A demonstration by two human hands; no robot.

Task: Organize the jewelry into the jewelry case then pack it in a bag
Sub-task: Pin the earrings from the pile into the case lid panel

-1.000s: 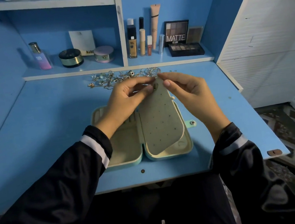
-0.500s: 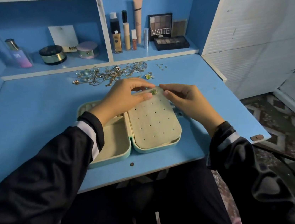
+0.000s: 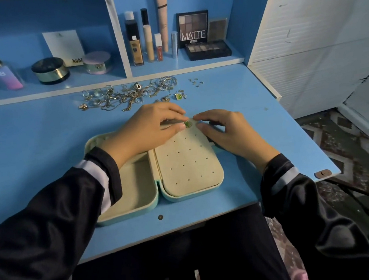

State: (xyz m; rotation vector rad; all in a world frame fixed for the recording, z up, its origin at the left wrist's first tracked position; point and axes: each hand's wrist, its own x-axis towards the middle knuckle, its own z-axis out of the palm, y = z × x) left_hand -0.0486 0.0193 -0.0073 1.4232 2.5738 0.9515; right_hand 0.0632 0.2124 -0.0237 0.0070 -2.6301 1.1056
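Observation:
A mint-green jewelry case point(image 3: 127, 214) lies open on the blue desk point(image 3: 28, 145). Its cream earring panel point(image 3: 188, 162), dotted with small holes, lies flat over the right half. A green earring point(image 3: 187, 124) sits at the panel's top edge. My left hand point(image 3: 145, 130) reaches across the case and pinches that earring between thumb and fingertips. My right hand point(image 3: 227, 134) pinches the panel's top edge just right of the earring. A tangled pile of gold and silver jewelry point(image 3: 127, 95) lies behind the case, with a second green earring point(image 3: 178, 96) beside it.
Several tiny earring backs point(image 3: 196, 82) lie at the back right of the desk. The shelf behind holds a perfume bottle point(image 3: 4, 71), jars point(image 3: 50, 70), makeup tubes point(image 3: 148, 42) and an eyeshadow palette point(image 3: 207, 49). A white wall panel point(image 3: 315, 19) borders the desk's right side.
The earring panel, held raised a second ago, has been lowered flat onto the case's right half. Both hands came down with it and stay at the green earring.

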